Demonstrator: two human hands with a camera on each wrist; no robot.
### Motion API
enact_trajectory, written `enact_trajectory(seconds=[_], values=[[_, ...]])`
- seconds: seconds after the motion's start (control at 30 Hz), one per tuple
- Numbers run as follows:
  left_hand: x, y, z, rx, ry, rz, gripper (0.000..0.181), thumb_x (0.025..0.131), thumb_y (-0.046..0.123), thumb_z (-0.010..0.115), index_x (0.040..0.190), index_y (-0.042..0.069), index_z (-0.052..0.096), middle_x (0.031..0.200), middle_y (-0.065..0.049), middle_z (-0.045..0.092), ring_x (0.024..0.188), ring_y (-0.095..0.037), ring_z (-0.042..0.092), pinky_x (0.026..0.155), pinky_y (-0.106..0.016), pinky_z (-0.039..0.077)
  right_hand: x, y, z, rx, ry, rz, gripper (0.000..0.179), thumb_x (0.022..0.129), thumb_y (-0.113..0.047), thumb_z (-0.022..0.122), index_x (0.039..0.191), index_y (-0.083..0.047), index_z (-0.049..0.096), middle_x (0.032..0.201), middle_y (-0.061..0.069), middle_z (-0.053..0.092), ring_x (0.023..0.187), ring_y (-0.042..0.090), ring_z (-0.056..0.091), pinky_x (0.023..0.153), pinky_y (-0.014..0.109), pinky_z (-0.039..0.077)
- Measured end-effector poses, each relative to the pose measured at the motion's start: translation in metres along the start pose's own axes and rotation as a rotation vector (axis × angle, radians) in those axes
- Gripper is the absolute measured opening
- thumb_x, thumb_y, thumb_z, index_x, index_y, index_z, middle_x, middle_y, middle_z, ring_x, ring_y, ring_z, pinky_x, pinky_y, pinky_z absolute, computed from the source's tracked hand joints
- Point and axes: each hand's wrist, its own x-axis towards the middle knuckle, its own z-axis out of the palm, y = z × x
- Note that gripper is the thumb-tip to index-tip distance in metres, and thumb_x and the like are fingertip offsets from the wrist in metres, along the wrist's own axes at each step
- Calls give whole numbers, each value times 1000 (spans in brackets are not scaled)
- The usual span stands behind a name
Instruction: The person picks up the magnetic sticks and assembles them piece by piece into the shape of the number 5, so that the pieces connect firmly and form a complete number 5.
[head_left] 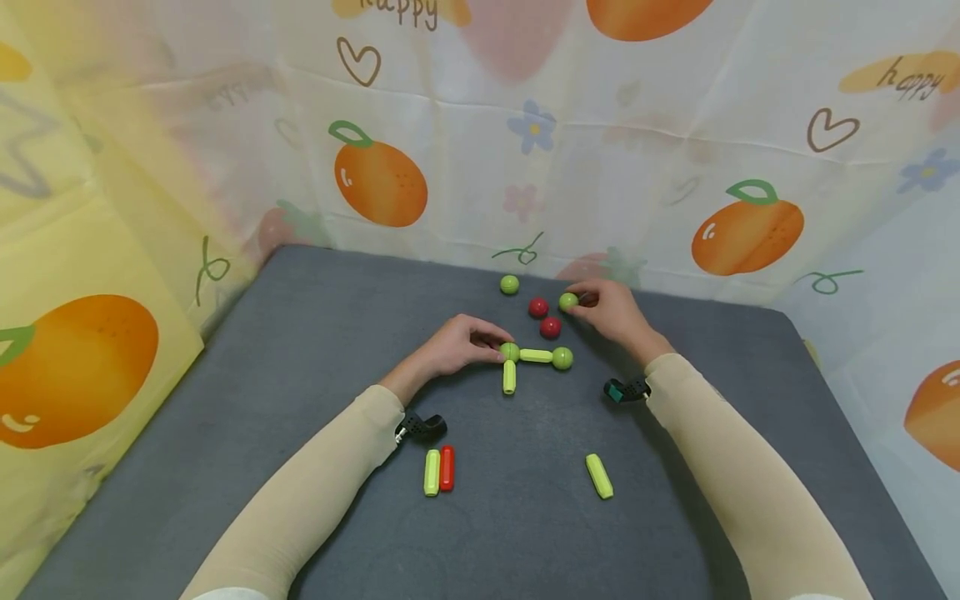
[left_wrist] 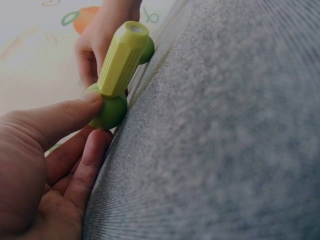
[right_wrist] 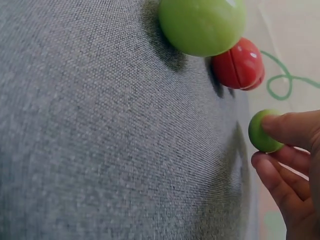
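1 green joint ball [head_left: 510,352] sits in the narrow pinch of the left hand [head_left: 457,343], between thumb and fingers. From that ball, a lime rod [head_left: 536,356] runs rightward from the fingertips to an end ball [head_left: 562,358], also green, and a 2nd rod [head_left: 509,378] points to the near side of them. The right hand [head_left: 611,312] pinches a loose green ball [head_left: 568,302] between thumb and fingertips; whether it touches the grey tabletop [head_left: 517,533] I cannot tell. Just left of the right fingers lie 2 red balls [head_left: 538,307], near each other, and farther left, beyond the left fingers, a far green ball [head_left: 509,285]. On the near side of the left fingers, well apart, a red rod [head_left: 447,467] lies beside a yellow-green rod [head_left: 432,472]; a lone lime rod [head_left: 599,476] lies well apart from the right fingers, also on their near side
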Motion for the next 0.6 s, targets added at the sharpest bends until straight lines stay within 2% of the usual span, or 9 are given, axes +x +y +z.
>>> enact_trajectory(seconds=[0.3, 0.6], values=[[0, 1, 0, -3, -3, 10, 28, 98, 8, 83, 126, 7, 81, 114, -2, 79, 102, -16, 72, 93, -36, 58, -13, 4, -5, 83, 78, -32, 30, 101, -12, 80, 129, -4, 75, 113, 15, 75, 102, 32, 72, 87, 50, 59], [-1, 0, 0, -4, 3, 7, 28, 98, 9, 84, 126, 8, 82, 114, -1, 79, 103, -16, 72, 93, -35, 58, -32, -3, -11, 109, 130, -37, 30, 100, -15, 82, 129, -7, 76, 113, 13, 76, 101, 30, 74, 89, 49, 60]])
